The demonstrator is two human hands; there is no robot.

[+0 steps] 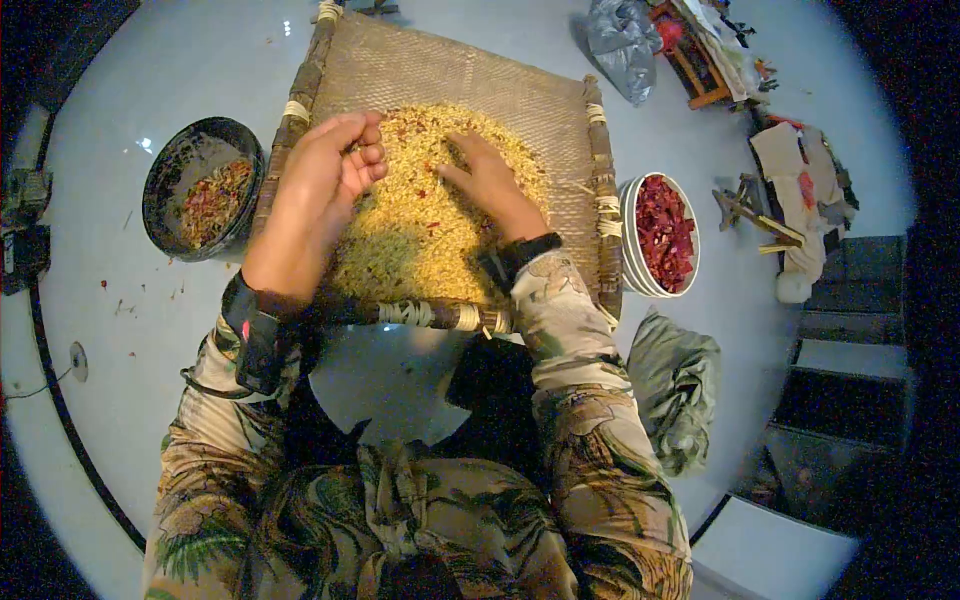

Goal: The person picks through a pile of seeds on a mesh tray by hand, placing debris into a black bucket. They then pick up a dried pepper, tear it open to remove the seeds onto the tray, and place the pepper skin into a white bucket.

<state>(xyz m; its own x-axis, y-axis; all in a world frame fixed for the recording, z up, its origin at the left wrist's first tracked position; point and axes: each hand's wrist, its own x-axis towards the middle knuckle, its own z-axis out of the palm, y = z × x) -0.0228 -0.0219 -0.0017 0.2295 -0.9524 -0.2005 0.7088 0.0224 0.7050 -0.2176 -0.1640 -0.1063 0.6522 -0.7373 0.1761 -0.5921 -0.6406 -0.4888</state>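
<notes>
A heap of small yellow seeds [440,215] with red flecks is spread on a woven tray [520,75] framed with bound wooden poles. At its lower left lies a grey-green patch [380,258], perhaps shadow or finer matter. My left hand [335,165] is held above the heap's left side, its fingers curled in. What they hold, if anything, is too small to make out. My right hand [490,182] reaches over the heap's right side, thumb and forefinger apart, fingertips at the seeds.
Left of the tray stands a black tub [205,190] with mixed reddish-brown bits. On the right is a white bucket [628,235] of dark red dried pieces. A crumpled cloth or sack [672,390] lies below it. A grey plastic bag [620,45] sits at the upper right.
</notes>
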